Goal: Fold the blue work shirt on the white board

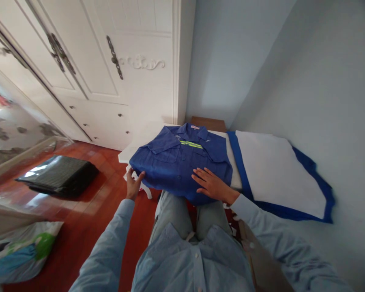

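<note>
A blue short-sleeved work shirt (170, 166) with a yellow-green reflective stripe across the chest lies front up on a white table (127, 155). Its collar points away from me, and its lower part hangs over the near edge. My right hand (211, 184) rests flat on the lower right of the shirt, fingers spread. At the shirt's lower left edge is my left hand (134, 184), thumb and fingers apart. Its fingertips are at the fabric's border; whether they touch it I cannot tell.
Right of the shirt, a white sheet (282, 170) lies on blue fabric (240, 162). A white wardrobe (146, 93) stands behind the table, beside a grey wall (331, 101). On the floor at left are a shiny black package (61, 174) and a printed plastic bag (24, 253).
</note>
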### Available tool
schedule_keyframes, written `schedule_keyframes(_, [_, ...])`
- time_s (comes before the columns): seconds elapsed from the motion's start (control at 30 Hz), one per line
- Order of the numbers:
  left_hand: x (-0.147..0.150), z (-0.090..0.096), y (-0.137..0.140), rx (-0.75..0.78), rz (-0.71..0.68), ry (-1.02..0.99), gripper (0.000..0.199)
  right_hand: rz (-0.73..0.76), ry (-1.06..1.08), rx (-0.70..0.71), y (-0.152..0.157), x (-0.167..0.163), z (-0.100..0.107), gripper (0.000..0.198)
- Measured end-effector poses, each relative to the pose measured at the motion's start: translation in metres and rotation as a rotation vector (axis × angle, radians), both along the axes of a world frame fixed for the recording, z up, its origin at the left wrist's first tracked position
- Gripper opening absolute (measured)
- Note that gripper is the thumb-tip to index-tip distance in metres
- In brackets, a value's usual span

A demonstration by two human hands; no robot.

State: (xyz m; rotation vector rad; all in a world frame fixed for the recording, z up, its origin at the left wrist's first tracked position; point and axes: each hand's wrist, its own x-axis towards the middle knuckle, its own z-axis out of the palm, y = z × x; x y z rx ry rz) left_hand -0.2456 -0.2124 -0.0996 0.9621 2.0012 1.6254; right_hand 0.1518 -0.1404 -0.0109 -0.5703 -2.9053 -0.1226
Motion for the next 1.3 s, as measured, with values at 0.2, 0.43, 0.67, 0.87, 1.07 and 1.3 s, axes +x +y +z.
schedule_keyframes(0.2, [-0.029, 0.023, 0.0, -0.088, -0.044, -0.03, 0.048, -0.279, 0.043, -0.059, -0.031, 0.082, -0.006, 0.059])
schedule_keyframes(0.43, [-0.003, 0.079, -0.01, 0.074, 0.123, 0.443, 0.048, -0.733, 0.598, -0.305, -0.096, 0.115, -0.035, 0.045])
schedule_keyframes(0.67, [0.122, 0.135, 0.071, 0.155, -0.764, 0.909, 0.054, -0.988, 0.896, -0.865, -0.081, 0.065, -0.073, 0.067])
schedule_keyframes(0.87, [0.171, 0.114, 0.137, -0.253, -0.932, 1.126, 0.078, -1.023, 0.93, -0.788, -0.075, 0.057, -0.061, 0.058])
schedule_keyframes(1.07, [0.161, 0.102, 0.144, -0.265, -0.872, 1.167, 0.08, -1.091, 1.036, -0.853, -0.107, 0.098, -0.061, 0.061])
schedule_keyframes(1.3, [0.162, 0.1, 0.148, -0.259, -0.858, 1.182, 0.079, -1.138, 1.007, -0.905, -0.115, 0.095, -0.096, 0.073])
